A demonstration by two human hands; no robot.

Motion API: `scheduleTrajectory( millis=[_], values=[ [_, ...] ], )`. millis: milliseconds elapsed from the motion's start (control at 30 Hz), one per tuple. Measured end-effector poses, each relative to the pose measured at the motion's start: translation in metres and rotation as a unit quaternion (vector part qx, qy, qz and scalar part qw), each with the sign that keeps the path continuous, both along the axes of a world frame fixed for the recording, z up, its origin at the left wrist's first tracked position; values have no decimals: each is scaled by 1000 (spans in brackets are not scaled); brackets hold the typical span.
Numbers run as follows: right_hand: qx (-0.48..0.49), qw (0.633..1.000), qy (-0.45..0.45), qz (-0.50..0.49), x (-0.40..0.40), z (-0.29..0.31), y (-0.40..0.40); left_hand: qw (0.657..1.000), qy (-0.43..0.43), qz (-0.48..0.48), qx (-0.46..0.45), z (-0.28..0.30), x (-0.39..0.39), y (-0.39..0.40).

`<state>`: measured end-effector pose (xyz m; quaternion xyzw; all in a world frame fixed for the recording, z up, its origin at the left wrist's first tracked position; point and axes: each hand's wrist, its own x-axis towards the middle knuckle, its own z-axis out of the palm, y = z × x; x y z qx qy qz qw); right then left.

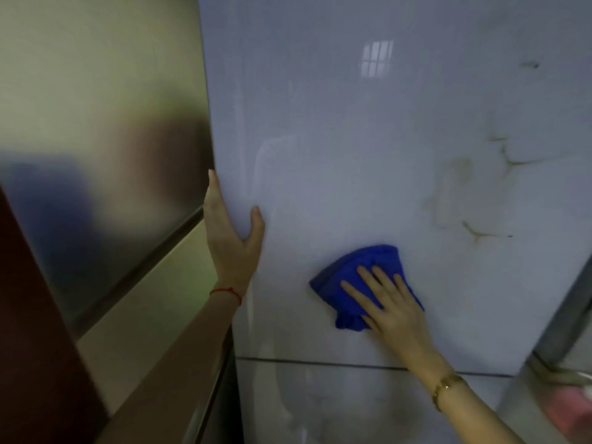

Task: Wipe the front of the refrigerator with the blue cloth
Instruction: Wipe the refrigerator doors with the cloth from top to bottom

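The refrigerator's glossy pale front (368, 139) fills most of the head view, with faint brownish marks on its right part. A folded blue cloth (362, 270) lies flat against the upper door, low down. My right hand (394, 306) presses it to the door with straight, spread fingers. My left hand (230, 232) holds the door's left edge: the thumb lies on the front and the fingers reach round the side. A dark seam (320, 363) runs below the hands and splits the upper door from the lower one.
The refrigerator's shiny metallic side panel (105, 155) is at the left, with a dark brown surface (28, 315) at the lower left corner. At the far right a steel edge (570, 331) and something pink (573, 408) show beside the refrigerator.
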<state>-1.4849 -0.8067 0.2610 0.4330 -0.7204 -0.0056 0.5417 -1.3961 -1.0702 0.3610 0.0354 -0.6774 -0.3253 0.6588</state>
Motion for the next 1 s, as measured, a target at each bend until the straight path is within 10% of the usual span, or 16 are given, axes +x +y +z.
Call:
scheduleTrajectory(
  millis=[267, 467, 700, 1000],
  values=[
    [-288, 956, -38, 45, 2, 202, -44, 1000, -12, 5, 25, 5, 2, 5],
    [-45, 999, 5, 29, 8, 103, -38, 999, -16, -6, 31, 13, 4, 6],
    [-302, 952, -35, 39, 2, 238, -31, 1000, 3, -1, 24, 38, 2, 6],
    [-123, 992, -17, 38, 4, 149, -23, 1000, 11, 0, 24, 45, -5, 4]
  ],
)
